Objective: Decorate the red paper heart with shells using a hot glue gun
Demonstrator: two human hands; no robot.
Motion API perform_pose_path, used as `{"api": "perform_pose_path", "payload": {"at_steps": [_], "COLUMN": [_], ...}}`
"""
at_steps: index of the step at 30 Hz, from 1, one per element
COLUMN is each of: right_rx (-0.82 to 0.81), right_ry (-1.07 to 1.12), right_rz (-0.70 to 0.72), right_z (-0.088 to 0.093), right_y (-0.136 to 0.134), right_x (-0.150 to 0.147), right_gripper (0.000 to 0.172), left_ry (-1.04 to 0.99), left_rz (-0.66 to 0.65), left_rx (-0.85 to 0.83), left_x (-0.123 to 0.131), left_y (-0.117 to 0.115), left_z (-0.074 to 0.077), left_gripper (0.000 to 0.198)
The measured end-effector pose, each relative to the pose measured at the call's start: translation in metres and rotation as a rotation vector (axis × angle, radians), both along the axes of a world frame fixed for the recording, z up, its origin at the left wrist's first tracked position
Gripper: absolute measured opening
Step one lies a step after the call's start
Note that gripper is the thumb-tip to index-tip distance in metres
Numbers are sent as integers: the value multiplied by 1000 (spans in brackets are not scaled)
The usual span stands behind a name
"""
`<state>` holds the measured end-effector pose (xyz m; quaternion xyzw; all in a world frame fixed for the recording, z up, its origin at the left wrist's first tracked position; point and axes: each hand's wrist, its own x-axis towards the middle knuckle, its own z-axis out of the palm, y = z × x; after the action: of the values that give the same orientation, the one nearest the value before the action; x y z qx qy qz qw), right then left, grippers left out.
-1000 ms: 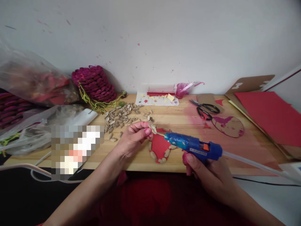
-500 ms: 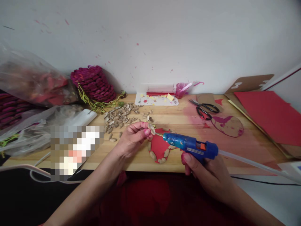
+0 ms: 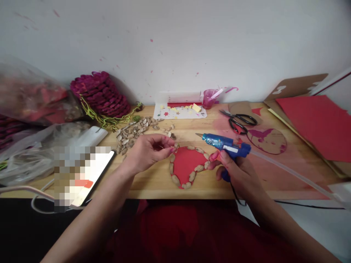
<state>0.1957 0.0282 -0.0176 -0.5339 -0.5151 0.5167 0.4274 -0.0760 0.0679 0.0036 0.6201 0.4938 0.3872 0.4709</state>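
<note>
My left hand [image 3: 148, 150] pinches a pale shell [image 3: 175, 146] and presses it at the upper left edge of a red paper heart [image 3: 186, 164], which lies on the wooden table [image 3: 153, 182] and is rimmed with shells. My right hand [image 3: 236, 171] is wrapped round the handle of a blue glue gun [image 3: 223, 143]. The gun's nozzle points left and is raised above the heart's upper right side, apart from the shell. A clear glue stick [image 3: 287, 170] trails from its back to the right.
A heap of loose shells [image 3: 134, 133] lies behind my left hand. Black scissors [image 3: 240, 122], a stained card oval [image 3: 267, 138], red paper sheets [image 3: 315, 120] and cardboard sit right. A magenta woven basket [image 3: 100, 95], plastic bags [image 3: 35, 106] and a phone [image 3: 85, 171] occupy the left.
The glue gun has lifted away from the shell and moved right and back. My left hand has lowered the shell onto the heart's upper left edge. The view has shifted slightly.
</note>
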Motion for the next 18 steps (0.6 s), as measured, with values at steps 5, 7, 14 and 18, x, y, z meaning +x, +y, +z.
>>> {"api": "perform_pose_path", "payload": {"at_steps": [5,7,14,18], "right_rx": [-57,-85,-158,-159], "right_ry": [144,146,138,103], "right_rz": [-54,-55,-40,-10], "right_z": [-12,-13,-12,-11], "right_y": [13,15,15,14], "right_x": [-2,-3,-2,0], "right_gripper": [31,31,34,34], "left_ry": [641,799,1195,1322], "left_rz": [-74,-101,-180,-232], "left_rx": [170,237,364,340], "left_x": [16,26,51,60], "left_y": [6,8,12,14], "left_z": [10,12,13,16], "left_gripper": [15,15,13,13]}}
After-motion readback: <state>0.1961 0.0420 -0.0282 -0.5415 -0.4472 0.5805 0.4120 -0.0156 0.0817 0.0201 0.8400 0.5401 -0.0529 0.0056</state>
